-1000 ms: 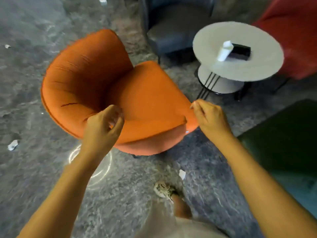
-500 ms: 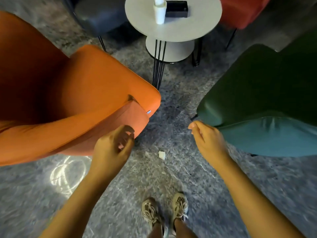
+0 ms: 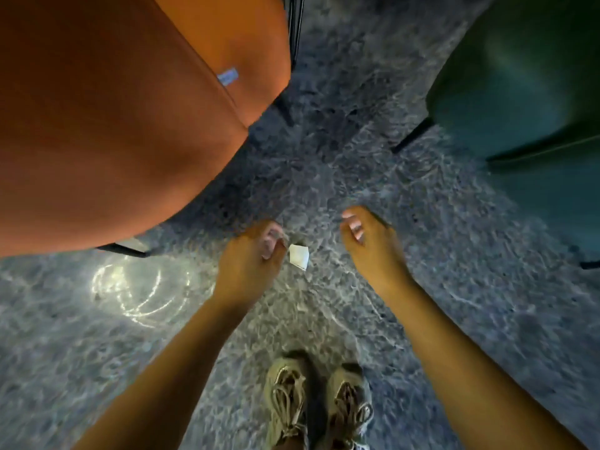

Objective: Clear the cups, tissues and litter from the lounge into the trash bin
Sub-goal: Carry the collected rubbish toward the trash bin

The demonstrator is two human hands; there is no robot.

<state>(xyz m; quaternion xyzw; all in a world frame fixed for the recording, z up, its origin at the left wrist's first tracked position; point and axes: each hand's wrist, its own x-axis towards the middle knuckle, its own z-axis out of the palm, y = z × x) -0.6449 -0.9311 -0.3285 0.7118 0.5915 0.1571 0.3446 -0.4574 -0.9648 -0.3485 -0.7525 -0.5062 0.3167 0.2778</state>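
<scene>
A small white scrap of paper (image 3: pixel 298 256) lies on the grey mottled carpet between my two hands. My left hand (image 3: pixel 250 258) hangs just left of it, fingers loosely curled, fingertips right at the scrap's left edge; no grip on it shows. About a hand's width to the right of the scrap is my right hand (image 3: pixel 367 241), loosely curled with nothing in it. Neither a cup nor the trash bin is in view.
An orange armchair (image 3: pixel 113 125) fills the upper left, its thin black legs close to my left hand. A dark green chair (image 3: pixel 526 92) stands at the upper right. My two shoes (image 3: pixel 318 404) are on the carpet below the scrap. A bright light ring (image 3: pixel 136 287) shows on the floor at left.
The view has tipped down and closer to the floor; the round table with the cup has left the frame. Both hands have dropped toward the white scrap, the left one reaching its edge.
</scene>
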